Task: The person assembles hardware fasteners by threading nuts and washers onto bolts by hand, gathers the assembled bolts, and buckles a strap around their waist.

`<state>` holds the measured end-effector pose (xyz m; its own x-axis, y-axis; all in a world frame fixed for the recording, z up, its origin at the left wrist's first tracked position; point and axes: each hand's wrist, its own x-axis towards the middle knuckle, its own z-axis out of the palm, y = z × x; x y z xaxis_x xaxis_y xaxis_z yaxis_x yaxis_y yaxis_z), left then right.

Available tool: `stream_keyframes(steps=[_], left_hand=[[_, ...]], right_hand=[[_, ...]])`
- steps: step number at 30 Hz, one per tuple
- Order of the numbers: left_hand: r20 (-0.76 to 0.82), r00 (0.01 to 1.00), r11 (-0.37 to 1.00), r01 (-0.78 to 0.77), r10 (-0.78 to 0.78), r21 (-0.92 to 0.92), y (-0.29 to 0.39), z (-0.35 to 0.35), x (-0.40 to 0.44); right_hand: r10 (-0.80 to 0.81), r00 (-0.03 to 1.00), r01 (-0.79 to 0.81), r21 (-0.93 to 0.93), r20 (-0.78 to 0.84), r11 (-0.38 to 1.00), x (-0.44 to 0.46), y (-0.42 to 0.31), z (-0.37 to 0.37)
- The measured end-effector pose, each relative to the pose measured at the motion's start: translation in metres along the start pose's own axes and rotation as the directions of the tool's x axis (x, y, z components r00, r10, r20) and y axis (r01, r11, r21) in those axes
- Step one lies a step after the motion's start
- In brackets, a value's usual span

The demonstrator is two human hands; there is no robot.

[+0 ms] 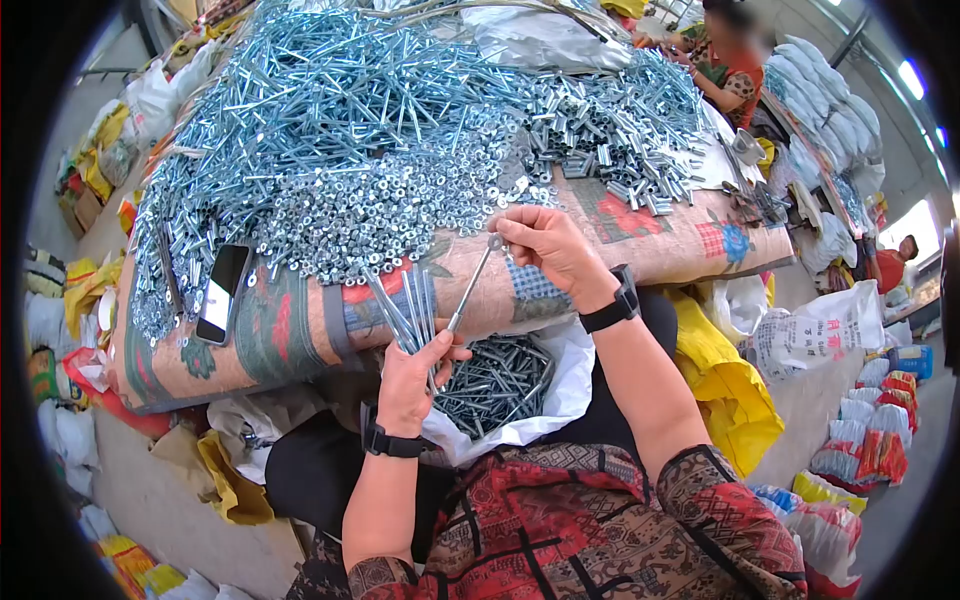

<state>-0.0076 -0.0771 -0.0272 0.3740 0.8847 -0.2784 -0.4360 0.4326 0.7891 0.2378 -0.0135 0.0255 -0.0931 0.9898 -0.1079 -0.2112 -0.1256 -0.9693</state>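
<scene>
My left hand point(408, 382) is closed around several long, thin metal bolts point(398, 312) that fan upward. One bolt point(473, 285), with a thicker sleeve at its lower end, leans apart from the bunch, held by the thumb and fingers. At its upper tip my right hand point(555, 252) pinches a small nut point(495, 241); whether it is threaded on cannot be made out. Below both hands an open white sack point(572, 375) holds many sleeved bolts point(498, 388). A heap of loose nuts point(345, 215) lies on the table just beyond my hands.
The table has a patterned cover point(285, 325). Long bolts point(370, 85) are piled at the back, short metal sleeves point(600, 130) at right. A phone point(224, 293) lies at left. Another person point(738, 75) sits at the far right. Yellow sacking point(722, 385) hangs beside my right arm.
</scene>
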Motion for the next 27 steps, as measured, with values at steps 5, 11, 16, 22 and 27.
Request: stream_keyframes(steps=[5,11,16,22,27], left_hand=[[0.008,1.000,1.000,-0.005,0.005,-0.008,0.001,0.004,-0.001],[-0.064,0.998,1.000,-0.004,0.004,-0.001,-0.002,-0.003,0.002],[-0.116,0.993,0.999,0.009,-0.015,-0.051,0.002,-0.009,-0.003],[-0.121,0.993,0.996,-0.012,0.002,-0.087,0.006,-0.011,0.000],[-0.153,0.988,0.995,-0.020,0.005,-0.096,0.008,-0.009,0.000]], right_hand=[[-0.010,0.998,0.009,-0.030,-0.059,1.000,0.000,0.003,0.002],[-0.206,0.945,0.121,-0.313,-0.254,0.942,-0.001,0.030,-0.010],[-0.459,0.886,0.314,-0.820,0.072,0.478,-0.067,0.052,0.024],[-0.549,0.814,0.127,-0.864,-0.191,0.488,-0.018,0.038,-0.003],[-0.554,0.826,0.174,-0.888,-0.104,0.427,0.038,0.028,0.003]])
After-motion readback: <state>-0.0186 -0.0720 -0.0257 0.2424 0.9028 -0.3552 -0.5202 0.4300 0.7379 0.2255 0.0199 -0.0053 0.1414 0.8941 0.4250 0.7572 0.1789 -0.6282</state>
